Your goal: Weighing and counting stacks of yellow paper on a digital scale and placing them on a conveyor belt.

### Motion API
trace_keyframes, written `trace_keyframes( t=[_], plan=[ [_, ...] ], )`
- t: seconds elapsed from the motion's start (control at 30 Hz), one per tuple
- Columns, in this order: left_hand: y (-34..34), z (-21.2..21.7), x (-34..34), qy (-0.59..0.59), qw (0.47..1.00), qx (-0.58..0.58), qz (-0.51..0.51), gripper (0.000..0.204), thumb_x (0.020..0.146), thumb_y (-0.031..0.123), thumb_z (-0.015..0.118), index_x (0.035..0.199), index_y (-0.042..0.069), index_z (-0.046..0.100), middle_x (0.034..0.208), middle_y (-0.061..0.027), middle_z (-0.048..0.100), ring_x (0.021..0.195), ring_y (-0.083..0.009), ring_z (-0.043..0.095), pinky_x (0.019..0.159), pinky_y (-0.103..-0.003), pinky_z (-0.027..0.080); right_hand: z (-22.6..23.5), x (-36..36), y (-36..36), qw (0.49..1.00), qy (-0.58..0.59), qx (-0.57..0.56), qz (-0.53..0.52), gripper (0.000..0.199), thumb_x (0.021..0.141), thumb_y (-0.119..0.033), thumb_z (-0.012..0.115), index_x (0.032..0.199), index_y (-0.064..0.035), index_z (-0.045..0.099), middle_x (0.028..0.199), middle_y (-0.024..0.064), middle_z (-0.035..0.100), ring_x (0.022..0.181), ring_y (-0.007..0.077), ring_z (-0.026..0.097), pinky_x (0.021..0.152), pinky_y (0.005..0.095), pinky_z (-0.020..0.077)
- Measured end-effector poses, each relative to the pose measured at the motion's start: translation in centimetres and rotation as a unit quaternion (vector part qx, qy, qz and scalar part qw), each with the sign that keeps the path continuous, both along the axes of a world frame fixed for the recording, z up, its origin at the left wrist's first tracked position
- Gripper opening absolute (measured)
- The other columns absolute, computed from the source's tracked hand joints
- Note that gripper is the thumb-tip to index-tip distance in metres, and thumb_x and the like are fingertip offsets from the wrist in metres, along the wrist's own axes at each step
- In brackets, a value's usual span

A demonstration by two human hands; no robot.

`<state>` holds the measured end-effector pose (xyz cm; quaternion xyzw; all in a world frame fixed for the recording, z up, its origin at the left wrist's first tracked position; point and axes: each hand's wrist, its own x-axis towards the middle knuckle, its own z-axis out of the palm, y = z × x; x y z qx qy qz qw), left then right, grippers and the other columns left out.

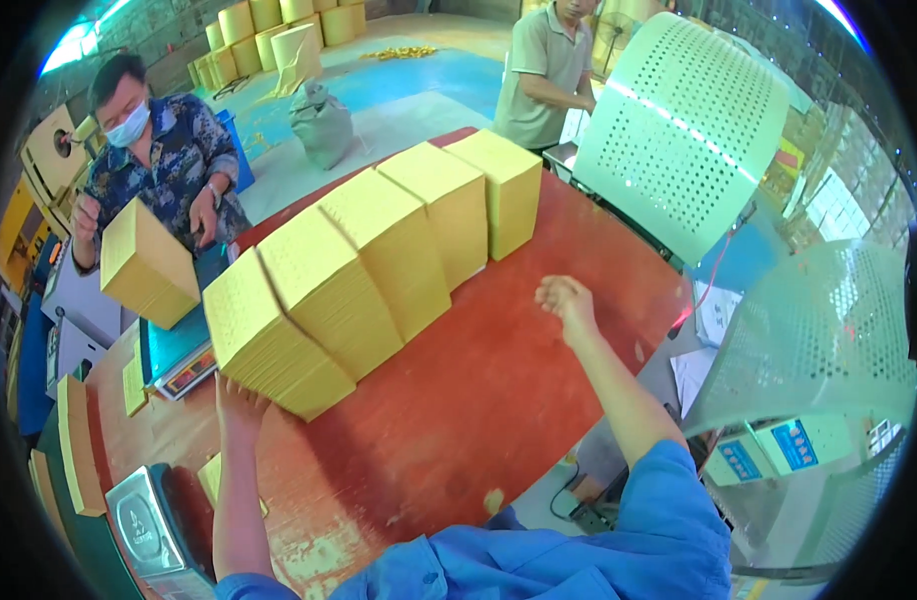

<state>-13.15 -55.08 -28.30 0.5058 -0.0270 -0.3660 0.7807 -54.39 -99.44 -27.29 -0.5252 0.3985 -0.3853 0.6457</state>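
Note:
A row of several tall stacks of yellow paper (pixel 349 270) stands diagonally across the red tabletop (pixel 479 380). At the row's near left end, my left hand (pixel 241 402) lies against the lowest sheets, its fingers stretched out and partly hidden by the stack's corner. My right hand (pixel 566 298) hovers over the bare red surface to the right of the row, apart from the paper. Its fingers are curled into a loose fist, and nothing shows in them. Another yellow paper stack (pixel 151 265) rests on a scale (pixel 184 355) at the left.
A masked co-worker (pixel 164 170) stands behind the scale, one hand by its stack. Another person (pixel 549 80) is at the far side, beside a large perforated pale green drum (pixel 684 135). A second scale (pixel 144 525) sits at the near left. A grey sack (pixel 322 125) stands beyond the table.

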Motion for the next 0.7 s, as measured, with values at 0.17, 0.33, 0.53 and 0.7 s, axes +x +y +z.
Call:
trace_keyframes(
  t=[0.17, 0.33, 0.53, 0.7],
  plan=[
    [-4.1, -2.6, -1.8, 0.005, 0.995, -0.066, 0.068, 0.054, 0.098, 0.047, 0.046, 0.139, 0.012, 0.045, 0.139, -0.0072, 0.050, 0.123, -0.0261, 0.052, 0.102, -0.044, 0.046, -0.8, 2.2, -15.2, 0.999, 0.005, 0.028, -0.019, 0.052, 0.101, -0.045, 0.041, 0.130, -0.0043, 0.055, 0.122, 0.0126, 0.063, 0.114, 0.0246, 0.058, 0.097, 0.0408, 0.0431],
    [-0.3, -6.0, 0.5, 0.004, 0.994, -0.022, 0.103, 0.052, 0.098, 0.043, 0.047, 0.139, 0.012, 0.046, 0.137, -0.0077, 0.053, 0.122, -0.0263, 0.054, 0.100, -0.044, 0.048, -0.2, 10.3, -20.8, 0.986, -0.082, 0.063, 0.128, 0.061, 0.102, -0.048, 0.035, 0.146, -0.0068, 0.038, 0.144, 0.0097, 0.047, 0.131, 0.0245, 0.044, 0.107, 0.0395, 0.0355],
    [-4.5, -6.1, -0.4, 0.016, 0.988, 0.018, 0.152, 0.051, 0.098, 0.042, 0.047, 0.139, 0.011, 0.046, 0.135, -0.0089, 0.054, 0.122, -0.0261, 0.054, 0.099, -0.044, 0.049, -2.5, 12.3, -21.6, 0.973, -0.127, 0.114, 0.156, 0.050, 0.104, -0.039, 0.036, 0.145, -0.0102, 0.040, 0.139, 0.0064, 0.051, 0.128, 0.0175, 0.046, 0.105, 0.0319, 0.0384],
    [-8.0, -6.0, -2.1, 0.037, 0.984, 0.020, 0.172, 0.051, 0.098, 0.041, 0.048, 0.138, 0.010, 0.047, 0.135, -0.0095, 0.055, 0.121, -0.0260, 0.055, 0.098, -0.044, 0.049, -2.2, 11.2, -24.3, 0.969, -0.146, 0.080, 0.182, 0.049, 0.102, -0.040, 0.043, 0.141, -0.0096, 0.045, 0.134, 0.0050, 0.054, 0.122, 0.0174, 0.051, 0.102, 0.0338, 0.0411]
  ],
)
